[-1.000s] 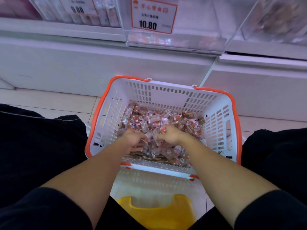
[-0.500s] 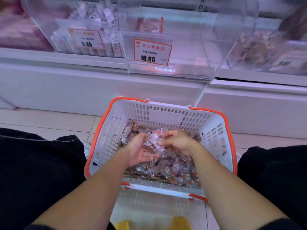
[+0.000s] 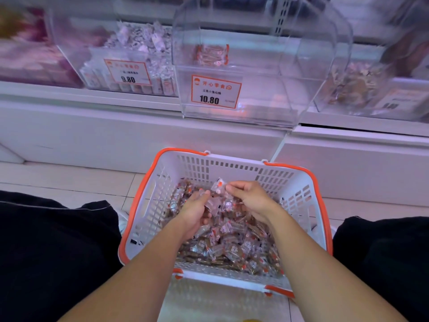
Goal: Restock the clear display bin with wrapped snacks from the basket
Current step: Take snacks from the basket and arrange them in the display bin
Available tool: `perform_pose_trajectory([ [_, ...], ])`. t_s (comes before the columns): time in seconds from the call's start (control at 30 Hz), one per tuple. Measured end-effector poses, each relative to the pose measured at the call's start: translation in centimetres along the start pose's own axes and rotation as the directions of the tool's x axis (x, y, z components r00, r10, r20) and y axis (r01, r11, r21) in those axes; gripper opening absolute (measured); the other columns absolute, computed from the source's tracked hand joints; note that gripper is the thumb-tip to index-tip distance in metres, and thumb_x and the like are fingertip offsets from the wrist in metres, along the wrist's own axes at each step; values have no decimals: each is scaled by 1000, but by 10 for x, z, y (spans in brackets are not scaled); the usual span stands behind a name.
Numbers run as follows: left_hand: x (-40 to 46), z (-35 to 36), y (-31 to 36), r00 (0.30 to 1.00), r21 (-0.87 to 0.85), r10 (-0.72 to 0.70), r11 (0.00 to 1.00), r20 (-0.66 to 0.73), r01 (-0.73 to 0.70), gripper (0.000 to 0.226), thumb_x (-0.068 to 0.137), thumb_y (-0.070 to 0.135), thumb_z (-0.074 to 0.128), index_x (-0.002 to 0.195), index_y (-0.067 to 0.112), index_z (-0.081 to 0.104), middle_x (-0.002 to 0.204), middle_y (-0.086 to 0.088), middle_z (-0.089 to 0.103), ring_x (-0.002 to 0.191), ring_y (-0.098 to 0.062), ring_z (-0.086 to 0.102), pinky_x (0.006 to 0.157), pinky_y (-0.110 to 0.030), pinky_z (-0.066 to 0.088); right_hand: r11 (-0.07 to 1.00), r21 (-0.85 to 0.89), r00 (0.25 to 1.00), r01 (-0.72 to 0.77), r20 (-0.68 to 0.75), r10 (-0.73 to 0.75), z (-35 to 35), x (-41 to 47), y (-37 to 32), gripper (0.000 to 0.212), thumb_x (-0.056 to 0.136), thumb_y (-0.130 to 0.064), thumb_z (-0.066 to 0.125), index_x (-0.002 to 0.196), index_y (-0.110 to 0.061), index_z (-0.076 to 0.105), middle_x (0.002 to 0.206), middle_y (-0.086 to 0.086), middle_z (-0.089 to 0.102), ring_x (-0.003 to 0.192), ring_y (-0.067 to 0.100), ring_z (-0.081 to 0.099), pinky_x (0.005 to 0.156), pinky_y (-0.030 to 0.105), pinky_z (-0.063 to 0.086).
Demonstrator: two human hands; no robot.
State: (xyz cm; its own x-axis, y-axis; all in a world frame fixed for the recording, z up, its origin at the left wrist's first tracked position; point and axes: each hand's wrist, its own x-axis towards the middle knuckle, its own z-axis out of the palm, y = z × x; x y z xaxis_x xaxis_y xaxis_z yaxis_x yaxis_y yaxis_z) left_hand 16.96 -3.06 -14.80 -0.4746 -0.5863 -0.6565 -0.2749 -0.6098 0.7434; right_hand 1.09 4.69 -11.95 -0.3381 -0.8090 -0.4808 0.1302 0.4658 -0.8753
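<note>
Hands meet over the basket (image 3: 299,196), gathering a load. The left hand (image 3: 195,214) lies palm-up and cupped, its fingers curled round a small heap of snacks (image 3: 216,205); it seems to serve as a tray so that more than one pinch can go up at a time. The right hand (image 3: 251,198) sits just beside it, thumb and forefinger pinching one clear wrapper at the top of that heap, probably to add it or steady the pile. Below and nearer than both hands, the basket's floor is thick with more wrapped snacks, so supply is ample.

Ahead of the hands and higher stands the bin (image 3: 250,89), on the shelf behind a 10.80 price tag (image 3: 216,92). It looks almost bare, with only a few packs against its back wall, so restocking is, I judge, at an early stage. Loose slippery wrappers may spill off the cupped palm on the lift.
</note>
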Motion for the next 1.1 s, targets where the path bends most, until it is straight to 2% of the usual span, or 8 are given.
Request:
perform_pose_trajectory([
  [0.1, -2, 6, 7, 996, -6, 87, 996, -27, -87, 40, 105, 37, 38, 140, 19, 40, 104, -3, 63, 61, -10, 56, 45, -25, 39, 998, -55, 990, -15, 138, 23, 7, -3, 0, 33, 87, -13, 74, 119, -18, 69, 88, -2, 76, 70, 7, 68, 61, 22, 54],
  [0.2, -2, 10, 16, 987, -29, 142, 989, -72, -144, 39, 103, 40, 33, 134, 23, 49, 118, -3, 64, 91, -15, 65, 60, -30, 49, 1000, 22, 1000, 6, -5, -6, 16, 0, 1, 52, 77, -14, 83, 124, -15, 62, 79, -1, 72, 64, 12, 69, 63, 27, 56],
  [0.3, -4, 12, 24, 988, -119, 138, 982, -73, -146, 46, 100, 45, 32, 85, 28, 72, 78, -1, 70, 57, -8, 61, 45, -22, 43, 999, 35, 1000, -8, -28, 9, 16, 1, -2, 55, 73, -23, 87, 122, -17, 63, 101, 0, 70, 76, 12, 72, 66, 24, 57],
  [0.4, -4, 15, 30, 984, -141, 166, 975, -63, -174, 54, 98, 45, 34, 68, 28, 75, 76, 0, 73, 58, -11, 64, 48, -22, 46, 997, 78, 999, 12, 32, -15, 19, 2, -6, 48, 75, -22, 85, 119, -16, 67, 110, 3, 71, 94, 19, 72, 76, 34, 61],
  [0.6, 0, 14, 43, 925, -60, 295, 947, -238, -317, 14, 100, 33, 42, 99, 31, 56, 100, -8, 63, 83, -20, 62, 63, -32, 48, 984, -72, 983, 164, -72, -169, 21, -2, -32, 39, 66, -28, 91, 99, -18, 72, 97, 5, 74, 88, 20, 72, 72, 28, 60],
  [0.77, -6, 21, 61, 980, -307, 165, 932, -115, -193, 38, 95, 37, 57, 120, 8, 59, 99, -19, 71, 81, -29, 72, 60, -38, 57, 922, -207, 931, 328, -95, -352, 29, -8, -49, 38, 65, -15, 91, 94, -13, 67, 78, 0, 62, 67, 8, 55, 65, 33, 55],
  [0.87, -7, 17, 67, 991, -409, 111, 903, -72, -131, 45, 98, 30, 55, 130, -1, 53, 121, -30, 63, 109, -41, 64, 76, -46, 58, 891, -249, 901, 379, -121, -417, 39, -11, -48, 38, 64, -18, 92, 94, -17, 68, 78, -1, 66, 66, 4, 55, 69, 31, 54],
  [1.1, -14, 12, 71, 978, -437, 208, 879, -12, -192, 35, 97, 28, 54, 77, 17, 80, 87, -13, 75, 76, -21, 73, 60, -28, 57, 851, -332, 860, 406, -177, -479, 46, -13, -48, 41, 67, -23, 89, 103, -24, 71, 88, -10, 74, 81, 2, 69, 79, 30, 58],
])
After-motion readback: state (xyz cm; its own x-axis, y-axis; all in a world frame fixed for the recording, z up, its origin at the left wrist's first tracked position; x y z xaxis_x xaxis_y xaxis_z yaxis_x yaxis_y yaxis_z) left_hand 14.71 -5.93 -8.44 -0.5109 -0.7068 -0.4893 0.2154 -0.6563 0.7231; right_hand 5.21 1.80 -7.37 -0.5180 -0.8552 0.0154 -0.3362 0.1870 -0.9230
